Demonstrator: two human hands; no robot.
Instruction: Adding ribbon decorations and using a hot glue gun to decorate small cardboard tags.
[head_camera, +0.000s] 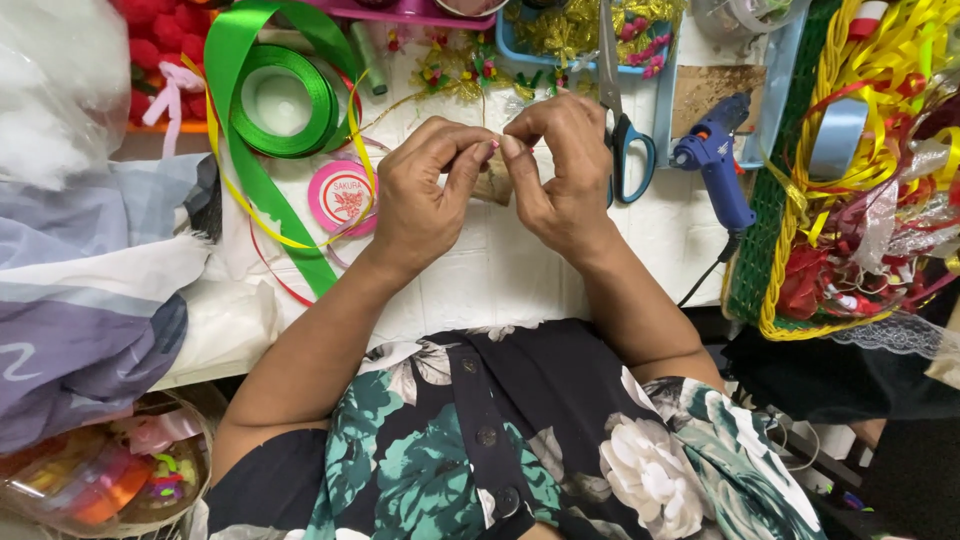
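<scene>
head view: left hand (425, 195) and right hand (562, 170) both pinching a small tan piece (493, 183) over the white table (480, 280)
step: looks like folding or rolling the piece; fingertips pressed together
next: needs a steady pinch
nearby: scissors (622, 135); blue glue gun (715, 160); green ribbon roll (285, 100)

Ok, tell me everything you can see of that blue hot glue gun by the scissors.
The blue plastic hot glue gun lies on the white table, right of the blue-handled scissors. Its nozzle end points up toward a light blue tray, and the handle runs down-right. A black cord trails from the handle off the table edge. No hand touches it.
</scene>
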